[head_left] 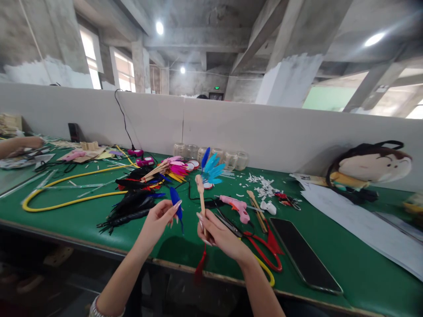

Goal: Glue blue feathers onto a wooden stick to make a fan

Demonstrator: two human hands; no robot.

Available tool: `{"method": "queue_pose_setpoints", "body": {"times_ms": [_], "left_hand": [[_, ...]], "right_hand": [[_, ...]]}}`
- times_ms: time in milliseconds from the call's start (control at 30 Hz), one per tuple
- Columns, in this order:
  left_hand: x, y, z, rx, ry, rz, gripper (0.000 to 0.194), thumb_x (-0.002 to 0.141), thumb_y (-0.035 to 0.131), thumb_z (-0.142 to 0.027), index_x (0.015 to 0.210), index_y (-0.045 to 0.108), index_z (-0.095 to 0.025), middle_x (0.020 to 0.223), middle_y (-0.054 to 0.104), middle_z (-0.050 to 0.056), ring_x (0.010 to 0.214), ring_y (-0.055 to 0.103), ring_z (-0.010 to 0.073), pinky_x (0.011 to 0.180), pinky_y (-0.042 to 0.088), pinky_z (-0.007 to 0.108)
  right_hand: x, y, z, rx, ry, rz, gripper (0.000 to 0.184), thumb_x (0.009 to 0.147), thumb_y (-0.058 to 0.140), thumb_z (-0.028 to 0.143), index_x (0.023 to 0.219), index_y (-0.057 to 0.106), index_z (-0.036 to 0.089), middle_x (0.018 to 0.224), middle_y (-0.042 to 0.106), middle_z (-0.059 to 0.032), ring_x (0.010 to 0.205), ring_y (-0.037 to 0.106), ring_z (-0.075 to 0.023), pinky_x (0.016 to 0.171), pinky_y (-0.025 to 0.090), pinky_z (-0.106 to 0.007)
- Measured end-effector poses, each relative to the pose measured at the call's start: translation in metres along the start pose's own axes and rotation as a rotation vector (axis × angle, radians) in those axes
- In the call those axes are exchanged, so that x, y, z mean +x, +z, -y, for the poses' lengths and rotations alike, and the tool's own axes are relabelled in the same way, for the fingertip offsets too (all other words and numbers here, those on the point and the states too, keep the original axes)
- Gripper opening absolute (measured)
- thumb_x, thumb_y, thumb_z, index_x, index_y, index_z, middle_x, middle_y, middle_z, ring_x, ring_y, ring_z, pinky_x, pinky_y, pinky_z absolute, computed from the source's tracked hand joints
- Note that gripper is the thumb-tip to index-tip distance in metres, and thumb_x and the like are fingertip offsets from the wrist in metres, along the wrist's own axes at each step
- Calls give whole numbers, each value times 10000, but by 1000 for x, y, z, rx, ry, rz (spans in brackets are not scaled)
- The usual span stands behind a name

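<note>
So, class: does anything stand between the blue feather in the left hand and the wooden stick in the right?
Nothing visible: only a gap parts the blue feather in the left hand from the wooden stick in the right hand.

Here we are at the green-topped bench point(346, 237) — our left hand point(158, 222) pinches a blue feather point(176, 207) between finger and thumb, while our right hand point(220, 233) grips a wooden stick point(201, 198) upright, a red tassel point(200, 264) hanging below it. Just beyond the stick, a fan of teal feathers point(211, 169)! To the right we've got a pink glue gun point(236, 208), red-handled scissors point(264, 251) and a black smartphone point(306, 255). To the left, a heap of black feathers point(130, 207) beside a looped yellow hose point(76, 193) — and at the far left, another person's forearm point(20, 147) reaches in over the bench.
</note>
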State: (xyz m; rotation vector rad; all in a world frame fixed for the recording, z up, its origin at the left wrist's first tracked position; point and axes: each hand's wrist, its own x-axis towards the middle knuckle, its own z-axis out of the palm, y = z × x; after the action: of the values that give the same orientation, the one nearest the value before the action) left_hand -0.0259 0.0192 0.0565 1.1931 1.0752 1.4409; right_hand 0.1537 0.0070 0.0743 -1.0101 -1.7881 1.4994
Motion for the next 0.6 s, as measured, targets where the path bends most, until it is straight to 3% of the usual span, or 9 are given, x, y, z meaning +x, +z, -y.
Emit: {"method": "queue_pose_setpoints", "body": {"times_ms": [233,333,600], "left_hand": [[-5,12,-1,-55,22,-74,301,584,653,-422,659,525,-160,444,476,-68,400,405,57,394,318,167],[-7,15,1,-46,36,-56,286,610,642,-411,682,527,-159,468,492,-62,417,415,58,404,329,163],[-9,20,8,-26,70,21,265,662,616,-402,692,537,-151,507,483,-64,433,415,51,412,338,158]], "right_hand": [[-2,5,3,-2,-40,51,304,794,459,479,776,311,214,623,338,78,533,312,-61,502,283,-200],[-3,8,4,-53,-62,21,346,741,539,473,777,317,211,679,327,67,593,318,-70,546,307,-203],[0,8,-2,-140,-106,-134,341,742,521,493,729,330,210,647,294,70,560,269,-76,516,279,-209]]}}
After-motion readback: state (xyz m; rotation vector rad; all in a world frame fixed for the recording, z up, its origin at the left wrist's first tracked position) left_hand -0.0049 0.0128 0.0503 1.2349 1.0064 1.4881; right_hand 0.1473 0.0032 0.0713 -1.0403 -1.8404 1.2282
